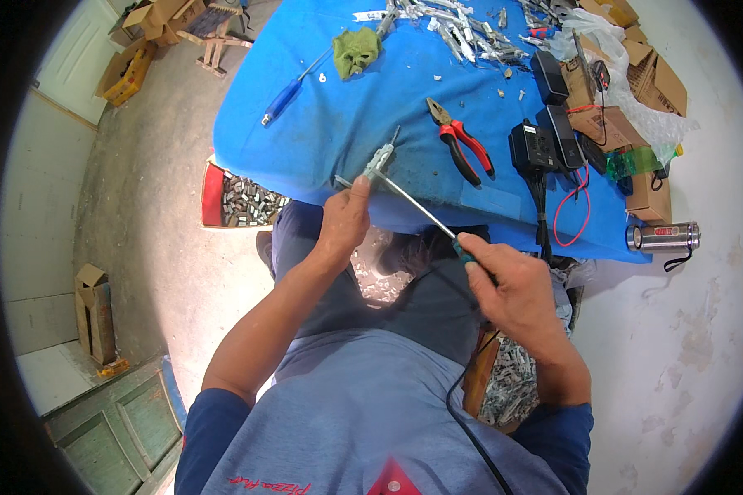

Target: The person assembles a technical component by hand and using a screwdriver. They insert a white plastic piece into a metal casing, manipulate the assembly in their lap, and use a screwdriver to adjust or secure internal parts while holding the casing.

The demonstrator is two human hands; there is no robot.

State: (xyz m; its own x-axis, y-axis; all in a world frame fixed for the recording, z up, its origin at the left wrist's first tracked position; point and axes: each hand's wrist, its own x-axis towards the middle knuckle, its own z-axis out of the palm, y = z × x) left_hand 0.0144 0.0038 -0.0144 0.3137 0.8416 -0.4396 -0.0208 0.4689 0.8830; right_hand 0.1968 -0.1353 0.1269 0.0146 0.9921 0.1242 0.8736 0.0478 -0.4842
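My left hand (pixel 347 213) is closed on a small silvery metal part (pixel 378 158) at the near edge of the blue-covered table (pixel 338 115). A thin pin sticks out of the part's far end. In my right hand (pixel 512 285) is a screwdriver (pixel 421 208) with a dark green handle. Its long steel shaft slants up to the left, and the tip meets the metal part beside my left fingertips. Red-and-black pliers (pixel 461 142) lie on the cloth just beyond. A second screwdriver (pixel 282 101), with a blue handle, lies farther left beside a crumpled green cloth (pixel 357 51).
Metal strips (pixel 462 29) are heaped at the far side. Black power adapters (pixel 532 147) with cables stand on the right, near cardboard (pixel 607 124) and a steel flask (pixel 664 238). A box of small metal pieces (pixel 248 202) sits below the left edge; another bin (pixel 510 384) is beside my right leg.
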